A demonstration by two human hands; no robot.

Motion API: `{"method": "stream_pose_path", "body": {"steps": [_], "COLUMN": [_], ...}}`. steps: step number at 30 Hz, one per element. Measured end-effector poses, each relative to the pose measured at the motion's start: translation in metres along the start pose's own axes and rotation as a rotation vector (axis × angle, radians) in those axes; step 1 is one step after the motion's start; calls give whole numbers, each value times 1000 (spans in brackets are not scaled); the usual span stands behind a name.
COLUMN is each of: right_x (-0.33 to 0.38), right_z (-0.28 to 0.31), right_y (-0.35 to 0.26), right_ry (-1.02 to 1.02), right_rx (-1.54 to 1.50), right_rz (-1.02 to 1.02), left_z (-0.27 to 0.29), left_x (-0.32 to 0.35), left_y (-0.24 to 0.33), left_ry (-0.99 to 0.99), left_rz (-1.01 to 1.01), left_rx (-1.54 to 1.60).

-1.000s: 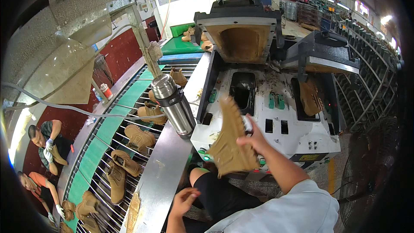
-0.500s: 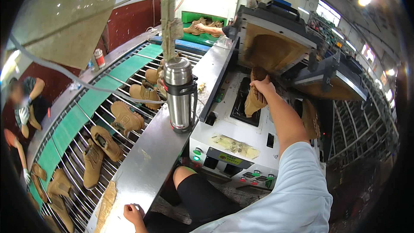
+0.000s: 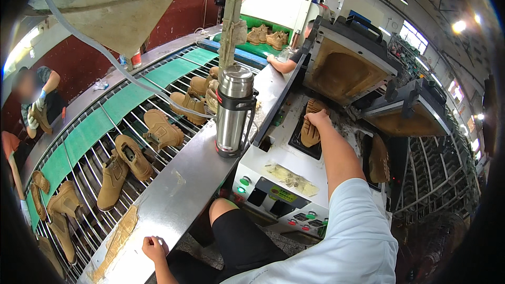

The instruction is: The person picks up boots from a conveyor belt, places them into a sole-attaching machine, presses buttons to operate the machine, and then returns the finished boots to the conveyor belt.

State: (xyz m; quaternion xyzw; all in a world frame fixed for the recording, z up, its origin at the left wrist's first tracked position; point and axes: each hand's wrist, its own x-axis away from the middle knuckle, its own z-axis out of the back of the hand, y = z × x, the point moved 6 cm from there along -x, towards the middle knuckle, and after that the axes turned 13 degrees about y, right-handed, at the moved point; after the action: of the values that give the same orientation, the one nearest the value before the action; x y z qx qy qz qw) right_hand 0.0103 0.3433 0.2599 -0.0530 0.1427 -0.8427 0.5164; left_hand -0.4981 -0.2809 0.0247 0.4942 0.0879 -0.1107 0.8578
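In the white press machine (image 3: 252, 164), a tan boot (image 3: 310, 135) lies with its ridged sole facing up, over the dark recessed bed. My right hand (image 3: 319, 119) is closed on the boot's side, under the raised press lid (image 3: 344, 66) with its brown padded inside. My left hand (image 3: 155, 248) rests by the near edge of the metal ledge (image 3: 173, 189), its fingers curled loosely with nothing visible in them. A second boot (image 3: 378, 160) stands in the neighbouring station, to the right of my right forearm.
A steel thermos (image 3: 234, 110) stands on the ledge. Left of it, a roller conveyor (image 3: 89, 179) carries several tan boots and a green strip (image 3: 121, 102). A gloved co-worker (image 3: 37, 100) handles a shoe at far left; another person's arm (image 3: 282, 65) reaches in behind the machine.
My right hand has lowered the boot into the press bed and turned it sole up. The far person's arm has drawn back from the boots on the green surface. My view has shifted slightly.
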Motion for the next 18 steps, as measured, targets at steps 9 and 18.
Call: {"method": "stream_pose_path", "body": {"steps": [9, 18], "right_x": [51, 46], "right_z": [-5, 21], "right_y": [0, 17], "right_ry": [13, 113], "right_rx": [72, -154], "right_rz": [219, 372], "left_z": [6, 1], "left_x": [-3, -2], "left_y": [0, 6], "left_ry": [42, 11], "left_rz": [-61, -62], "left_rx": [-36, -47]}}
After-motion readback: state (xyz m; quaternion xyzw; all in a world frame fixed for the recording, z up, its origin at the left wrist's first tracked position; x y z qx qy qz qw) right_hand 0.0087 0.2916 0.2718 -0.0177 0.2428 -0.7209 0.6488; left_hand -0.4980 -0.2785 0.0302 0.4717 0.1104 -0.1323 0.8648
